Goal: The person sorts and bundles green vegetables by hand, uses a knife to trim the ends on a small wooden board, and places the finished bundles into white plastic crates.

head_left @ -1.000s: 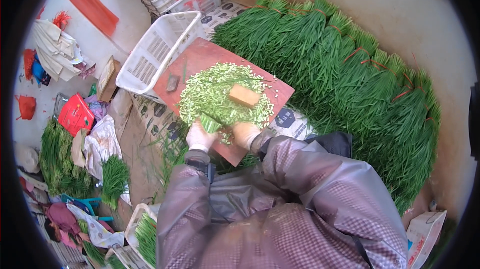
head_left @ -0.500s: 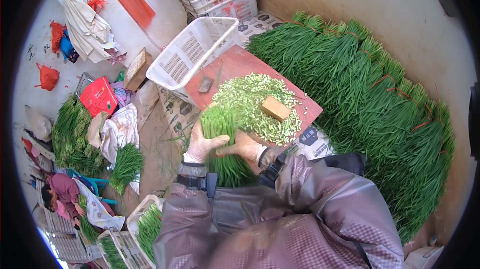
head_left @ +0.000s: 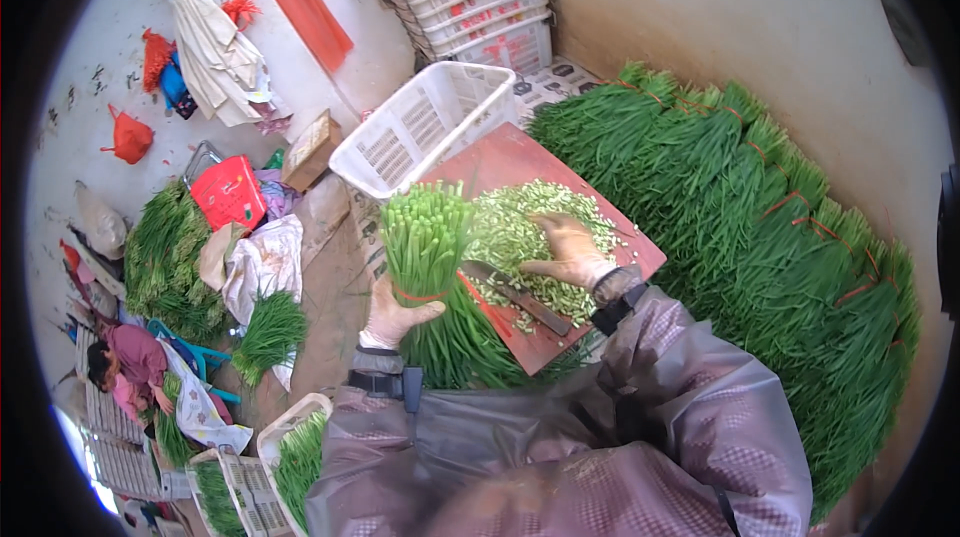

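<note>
My left hand (head_left: pixel 395 315), in a pale glove, is closed round the lower part of an upright bunch of green chive-like stalks (head_left: pixel 428 237) tied with a red band. The cut ends point up; the long leaves spread below, beside the red cutting board (head_left: pixel 632 259). My gloved right hand (head_left: pixel 572 249) lies over the chopped stalk pieces (head_left: pixel 510 217) on the board, thumb and fingers spread apart. Whatever is beneath its palm is hidden. A knife (head_left: pixel 520 299) with a wooden handle rests near the board's front edge, between my hands.
A white plastic crate (head_left: pixel 345 165) stands behind the board, with stacked crates (head_left: pixel 520 42) farther back. Tied green bundles (head_left: pixel 740 227) line the wall at right. On the left are a red package (head_left: pixel 228 192), more greens (head_left: pixel 170 247) and a seated person (head_left: pixel 135 362) handling stalks.
My right hand has left the bunch and moved right, over the chopped pieces where a wooden block showed. The left hand holds the bunch upright alone. The knife now shows.
</note>
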`<state>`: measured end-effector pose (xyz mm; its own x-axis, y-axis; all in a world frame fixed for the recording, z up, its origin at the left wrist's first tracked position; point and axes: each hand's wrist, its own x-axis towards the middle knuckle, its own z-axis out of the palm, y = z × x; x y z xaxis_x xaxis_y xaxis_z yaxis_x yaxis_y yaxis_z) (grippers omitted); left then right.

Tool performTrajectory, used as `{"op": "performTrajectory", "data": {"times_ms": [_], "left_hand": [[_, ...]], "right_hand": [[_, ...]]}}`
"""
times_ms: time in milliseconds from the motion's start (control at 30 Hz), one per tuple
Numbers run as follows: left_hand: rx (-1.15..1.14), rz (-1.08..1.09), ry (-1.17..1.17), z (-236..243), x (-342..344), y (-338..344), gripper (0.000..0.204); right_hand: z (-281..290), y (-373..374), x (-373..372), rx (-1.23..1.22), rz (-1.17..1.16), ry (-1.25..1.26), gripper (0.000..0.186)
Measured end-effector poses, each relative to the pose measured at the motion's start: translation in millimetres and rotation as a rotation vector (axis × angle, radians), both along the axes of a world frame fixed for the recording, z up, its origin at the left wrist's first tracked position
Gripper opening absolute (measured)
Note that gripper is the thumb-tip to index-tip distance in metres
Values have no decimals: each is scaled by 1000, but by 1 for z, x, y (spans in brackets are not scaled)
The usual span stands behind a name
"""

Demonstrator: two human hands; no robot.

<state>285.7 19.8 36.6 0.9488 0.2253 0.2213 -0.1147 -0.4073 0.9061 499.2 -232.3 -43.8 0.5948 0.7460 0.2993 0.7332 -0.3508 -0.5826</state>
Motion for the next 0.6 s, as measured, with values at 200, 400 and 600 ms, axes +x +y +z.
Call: {"op": "performTrajectory", "data": {"times_ms": [200,400,600], "left_hand": [[375,125,22,89,-50,29,74],[476,246,322,113,-132,31,79],[-595,273,363,-21,-187,3,63]], "right_hand": [[-69,-4,16,-398,-280,-2,66],[-39,9,2,247,-125,239,67],[100,64,-149,703,509,108,40]]}}
